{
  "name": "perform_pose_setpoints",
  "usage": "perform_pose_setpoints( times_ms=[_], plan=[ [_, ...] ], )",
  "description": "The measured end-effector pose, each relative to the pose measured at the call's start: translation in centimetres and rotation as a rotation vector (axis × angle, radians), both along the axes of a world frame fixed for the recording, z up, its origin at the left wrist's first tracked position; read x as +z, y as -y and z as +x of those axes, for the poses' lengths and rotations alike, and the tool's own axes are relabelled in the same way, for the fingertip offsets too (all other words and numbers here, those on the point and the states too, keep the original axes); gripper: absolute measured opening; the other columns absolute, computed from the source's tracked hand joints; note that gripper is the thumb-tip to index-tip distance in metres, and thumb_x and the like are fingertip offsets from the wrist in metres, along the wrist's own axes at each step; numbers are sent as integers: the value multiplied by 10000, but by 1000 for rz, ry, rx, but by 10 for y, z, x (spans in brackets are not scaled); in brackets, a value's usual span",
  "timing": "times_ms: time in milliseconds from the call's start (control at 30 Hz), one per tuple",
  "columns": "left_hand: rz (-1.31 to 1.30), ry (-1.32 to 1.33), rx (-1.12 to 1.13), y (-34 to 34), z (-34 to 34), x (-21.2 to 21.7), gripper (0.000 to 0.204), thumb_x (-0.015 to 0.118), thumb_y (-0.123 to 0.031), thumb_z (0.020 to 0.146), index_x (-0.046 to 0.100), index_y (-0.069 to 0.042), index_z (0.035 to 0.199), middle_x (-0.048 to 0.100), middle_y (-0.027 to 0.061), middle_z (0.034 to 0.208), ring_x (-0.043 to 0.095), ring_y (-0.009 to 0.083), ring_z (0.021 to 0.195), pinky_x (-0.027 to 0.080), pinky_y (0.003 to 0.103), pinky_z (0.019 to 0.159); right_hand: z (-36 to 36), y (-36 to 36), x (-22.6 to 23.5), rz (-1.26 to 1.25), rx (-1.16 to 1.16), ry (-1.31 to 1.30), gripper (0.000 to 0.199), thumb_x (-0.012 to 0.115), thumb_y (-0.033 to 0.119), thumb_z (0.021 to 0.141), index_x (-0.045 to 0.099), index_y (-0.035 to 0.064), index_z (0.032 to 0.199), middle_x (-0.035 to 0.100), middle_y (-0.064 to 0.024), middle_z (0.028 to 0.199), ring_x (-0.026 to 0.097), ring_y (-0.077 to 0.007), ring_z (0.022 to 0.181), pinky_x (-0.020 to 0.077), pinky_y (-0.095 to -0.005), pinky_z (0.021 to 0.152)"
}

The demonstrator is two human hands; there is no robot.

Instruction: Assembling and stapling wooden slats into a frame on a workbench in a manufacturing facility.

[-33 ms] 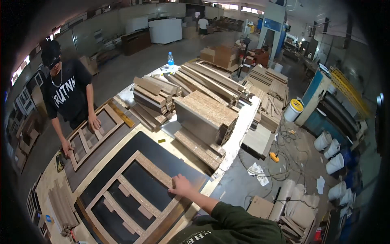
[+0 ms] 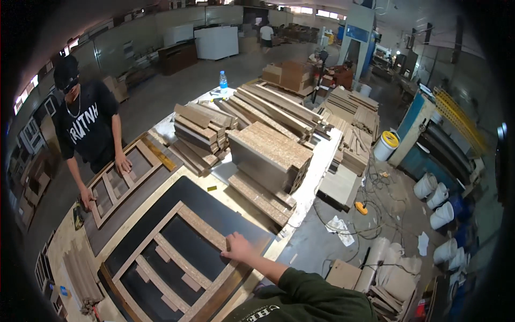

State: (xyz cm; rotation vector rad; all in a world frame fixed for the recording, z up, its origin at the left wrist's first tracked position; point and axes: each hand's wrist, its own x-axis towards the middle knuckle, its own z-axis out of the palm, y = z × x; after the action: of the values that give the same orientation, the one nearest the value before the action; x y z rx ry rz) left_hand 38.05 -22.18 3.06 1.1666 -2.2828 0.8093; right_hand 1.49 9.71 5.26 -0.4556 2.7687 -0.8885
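My right hand (image 2: 241, 249) reaches in from the lower right in a dark green sleeve. Its fingers curl over the near right corner of a wooden frame (image 2: 196, 222), where the end bar meets the long rail. The frame is made of particleboard strips, with two crossbars (image 2: 179, 257) and small blocks (image 2: 191, 282) set against them. It lies on a dark panel (image 2: 189, 188) on the workbench, its lower end running toward the bottom edge of the picture. The hand hides part of that corner joint. My left hand is out of sight.
Across the bench, a co-worker (image 2: 88, 121) rests both hands on a similar frame (image 2: 126, 185). Stacked boards (image 2: 271, 142) and strips (image 2: 198, 129) stand beyond my panel, near a water bottle (image 2: 223, 80). More strips (image 2: 80, 276) lie at the lower left. Cables (image 2: 375, 228) and buckets (image 2: 441, 214) are on the floor at right.
The view has shifted very slightly. My right hand keeps its place on the frame's corner, and nothing else has visibly moved.
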Motion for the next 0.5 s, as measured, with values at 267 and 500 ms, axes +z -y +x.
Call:
perform_pose_setpoints(
  times_ms=[267, 500],
  plan=[
    [-72, -2, 74, 11, 0, -21, 626, 520, -564, 846, 542, -62, 1219, 560, 136, 1170, 552, 313, 1027, 435, 416, 906, -10, -5, -7, 15, 93, -30, 571, 711, 427, 703, 508, 39, 1068, 493, -161, 1036, 510, -338, 1005, 457, -418, 839],
    [394, -391, -397, 19, 6, -10, 845, 664, -540, 716, 376, -96, 1374, 342, 228, 1380, 348, 411, 1247, 277, 569, 1026, -10, -9, -7, -47, 126, -73, 529, 692, 426, 716, 490, 28, 1000, 480, -163, 968, 509, -335, 969, 448, -414, 814]
  ],
)
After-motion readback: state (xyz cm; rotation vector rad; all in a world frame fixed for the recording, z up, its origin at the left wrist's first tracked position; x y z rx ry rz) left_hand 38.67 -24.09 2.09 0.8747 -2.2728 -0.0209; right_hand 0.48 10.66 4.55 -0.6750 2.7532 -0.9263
